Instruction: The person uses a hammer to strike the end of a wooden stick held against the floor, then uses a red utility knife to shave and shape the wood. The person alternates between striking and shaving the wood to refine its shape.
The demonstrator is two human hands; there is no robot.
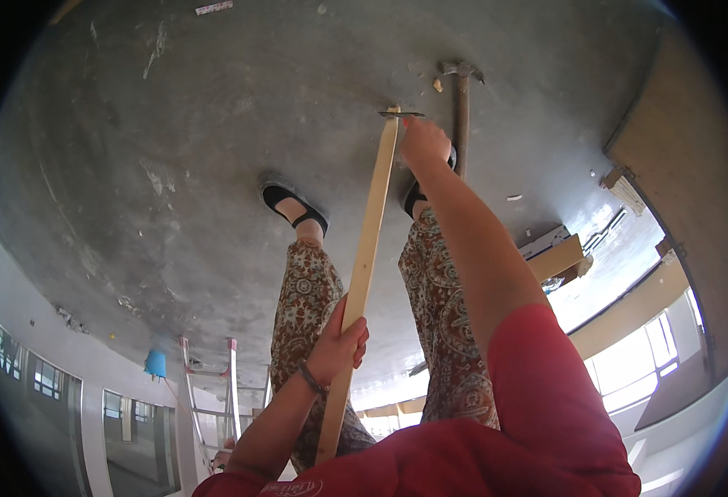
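The left hand (pixel 337 348) grasps a long pale wooden strip (pixel 368 244), the right hand (pixel 426 145) a thin grey metal tool (pixel 414 114) across it.

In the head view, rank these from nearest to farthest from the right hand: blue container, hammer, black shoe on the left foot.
Measured from the right hand:
1. Hammer, just to the hand's right.
2. Black shoe on the left foot, left of the hand and slightly lower.
3. Blue container, far off toward the lower left.

Right shoe (pixel 414 197) partly hidden behind forearm (pixel 482 244); kind of thin tool (pixel 404 114) unclear.
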